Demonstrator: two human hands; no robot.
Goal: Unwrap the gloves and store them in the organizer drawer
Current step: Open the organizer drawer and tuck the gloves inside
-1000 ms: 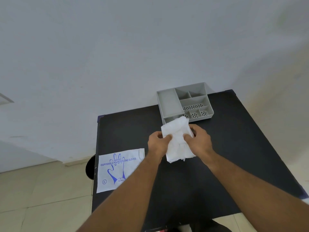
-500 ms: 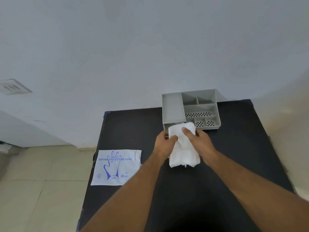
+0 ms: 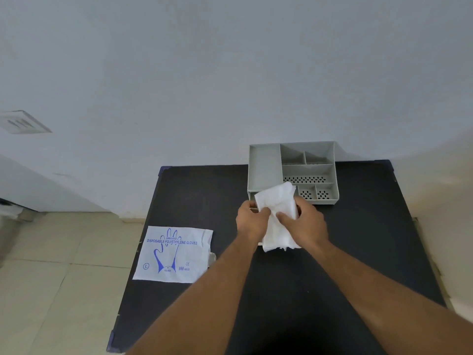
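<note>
Now we've both hands, left [image 3: 252,220] and right [image 3: 302,224], pinched shut on the gloves [image 3: 277,213] mid-frame: light, floppy, slippery, best gripped mid-stack.

Matt grey plastic organizer [image 3: 265,167], thin crinkled white gloves [image 3: 277,208], matt black table [image 3: 358,239].

Gloves [image 3: 277,213] carried farther toward organizer [image 3: 266,167], top edge now overlapping it.

Organizer front [image 3: 291,172]: I can't see its lower left corner or drawer; the gloves [image 3: 277,213] cover them.
Counter near edge [image 3: 358,252]: cut off by the frame's bottom.
My forearms: cropped below.
Wrapper small print [image 3: 176,254]: unreadable.
</note>
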